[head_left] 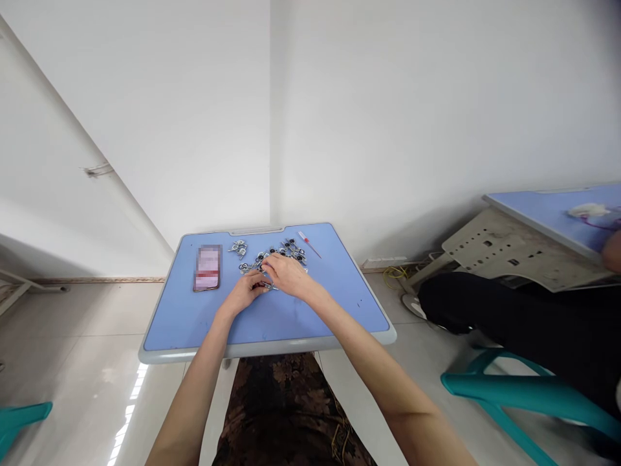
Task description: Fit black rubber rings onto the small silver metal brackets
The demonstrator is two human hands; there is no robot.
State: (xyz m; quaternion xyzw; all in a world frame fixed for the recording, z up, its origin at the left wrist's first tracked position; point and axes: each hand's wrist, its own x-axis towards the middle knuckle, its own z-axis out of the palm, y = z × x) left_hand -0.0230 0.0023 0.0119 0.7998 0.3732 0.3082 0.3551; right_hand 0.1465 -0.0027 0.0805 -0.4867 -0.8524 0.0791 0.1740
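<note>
My left hand (244, 292) rests over the blue desktop with its fingers curled round a small shiny metal part (274, 287). Right beside it, my right hand (287, 274) is closed in a pinch above the left fingertips. What sits between the right fingers is hidden by the hand. Behind both hands lies a loose pile of small metal parts (294, 248), several with round black pieces and silver shanks. A smaller cluster of silver metal parts (239, 248) lies apart, further left.
A phone (207, 268) with a blurred screen lies on the left of the blue table (301, 323). A thin screwdriver (309, 244) with a clear and red handle lies back right. A white wall stands behind. To the right are another desk (548, 213), a seated person's dark-clothed leg and a green stool (524, 391).
</note>
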